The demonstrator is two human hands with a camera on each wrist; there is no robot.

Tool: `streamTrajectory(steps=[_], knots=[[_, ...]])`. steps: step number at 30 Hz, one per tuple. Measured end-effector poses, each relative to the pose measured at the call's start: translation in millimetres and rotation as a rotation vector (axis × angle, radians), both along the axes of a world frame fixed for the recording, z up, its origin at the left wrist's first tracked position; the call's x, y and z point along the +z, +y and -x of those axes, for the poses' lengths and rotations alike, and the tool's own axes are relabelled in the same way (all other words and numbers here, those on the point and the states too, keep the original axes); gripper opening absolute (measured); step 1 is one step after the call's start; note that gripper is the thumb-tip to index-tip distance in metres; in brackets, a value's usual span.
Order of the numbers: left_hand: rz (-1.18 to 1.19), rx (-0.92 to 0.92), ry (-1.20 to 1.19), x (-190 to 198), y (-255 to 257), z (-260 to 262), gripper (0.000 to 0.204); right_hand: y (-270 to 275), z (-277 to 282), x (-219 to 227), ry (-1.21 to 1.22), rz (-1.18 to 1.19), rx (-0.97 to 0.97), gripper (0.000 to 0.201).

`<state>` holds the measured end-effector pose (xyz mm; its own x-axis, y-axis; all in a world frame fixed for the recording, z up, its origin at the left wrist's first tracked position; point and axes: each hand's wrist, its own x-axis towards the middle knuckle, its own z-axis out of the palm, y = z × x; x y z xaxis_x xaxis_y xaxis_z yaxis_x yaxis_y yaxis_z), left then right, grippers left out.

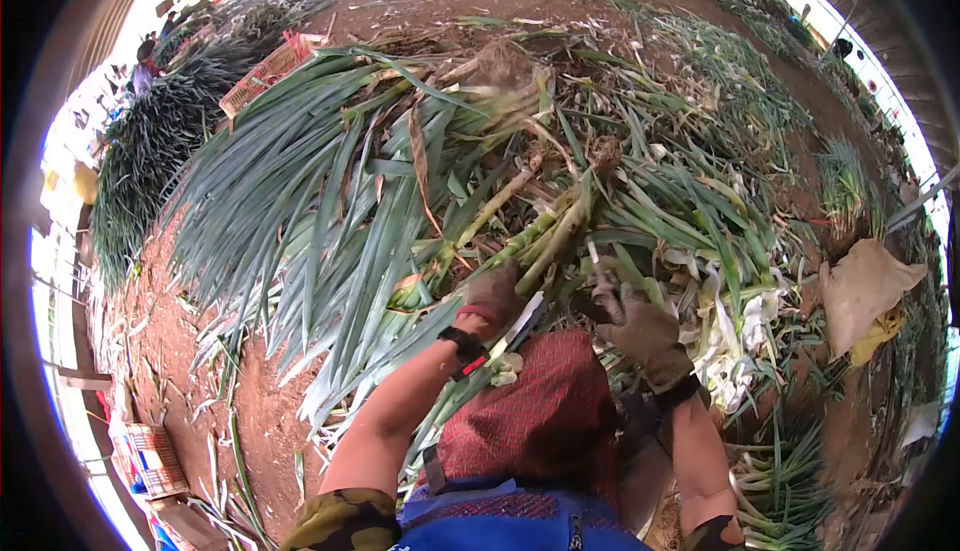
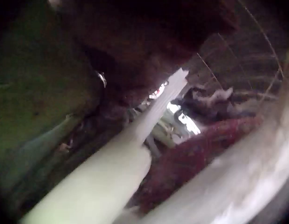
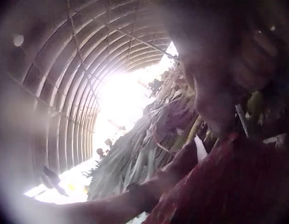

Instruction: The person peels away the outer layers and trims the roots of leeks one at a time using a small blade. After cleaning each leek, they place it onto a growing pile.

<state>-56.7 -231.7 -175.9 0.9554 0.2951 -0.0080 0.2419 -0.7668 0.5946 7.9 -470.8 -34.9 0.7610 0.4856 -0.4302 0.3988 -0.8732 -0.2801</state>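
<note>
My gloved left hand (image 1: 497, 294) grips a leek (image 1: 528, 317), whose pale cut end slants out below the palm. In the left wrist view the white leek shank (image 2: 95, 184) ends in a narrow ragged tip. Thick green leek stalks (image 1: 540, 239) lie just beyond the fingers. My gloved right hand (image 1: 645, 336) is to the right with bent fingers, and a thin pale strip (image 1: 592, 251) sticks up from the fingertips. Its kind cannot be made out. In the right wrist view that hand's curled fingers (image 3: 256, 60) are dark and blurred. Red patterned cloth (image 1: 535, 401) covers the lap between the arms.
A big heap of long green leek leaves (image 1: 300, 191) spreads ahead and left. White peeled scraps (image 1: 735, 341) lie right of the right hand. Behind the heap stands an orange basket (image 1: 262, 79). A beige sack (image 1: 868, 296) lies at far right, and trimmed leeks (image 1: 785, 491) lie below it.
</note>
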Motion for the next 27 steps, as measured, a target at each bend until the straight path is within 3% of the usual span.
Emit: streamTrajectory(steps=[3,4,7,9,11,15,18,22,25,27], knots=[[0.064,0.005,0.172,39.0,3.9,5.5,0.056,-0.7,-11.9,4.6,-0.004,-0.059,-0.085,0.096],[0.057,-0.069,0.123,38.3,10.4,6.1,0.059,0.2,-11.9,2.6,0.013,-0.145,0.018,0.095],[0.050,-0.066,0.265,37.2,15.8,3.3,0.060,11.5,-9.8,0.2,-0.033,-0.044,0.059,0.092],[0.134,-0.059,0.270,39.2,13.8,7.3,0.058,0.5,-30.8,-38.6,-0.102,-0.196,-0.001,0.084],[0.210,-0.052,0.271,40.9,13.5,11.0,0.056,-1.1,-42.0,-46.4,-0.179,-0.287,-0.009,0.074],[0.093,-0.118,0.205,22.8,18.0,12.5,0.054,7.2,-33.7,-26.8,-0.046,-0.196,0.020,0.062],[0.192,-0.101,0.189,18.0,13.0,17.4,0.054,4.9,-49.7,-47.2,-0.266,-0.343,0.010,0.053],[0.190,-0.059,0.237,19.2,6.0,21.3,0.057,7.6,-67.8,-72.6,-0.297,-0.373,-0.016,0.043],[0.210,-0.029,0.270,29.9,0.9,21.3,0.059,13.9,-79.8,-76.3,-0.230,-0.280,-0.109,0.039],[0.303,-0.018,0.250,15.0,5.0,29.6,0.059,14.9,-85.5,-77.7,-0.224,-0.351,-0.102,0.049]])
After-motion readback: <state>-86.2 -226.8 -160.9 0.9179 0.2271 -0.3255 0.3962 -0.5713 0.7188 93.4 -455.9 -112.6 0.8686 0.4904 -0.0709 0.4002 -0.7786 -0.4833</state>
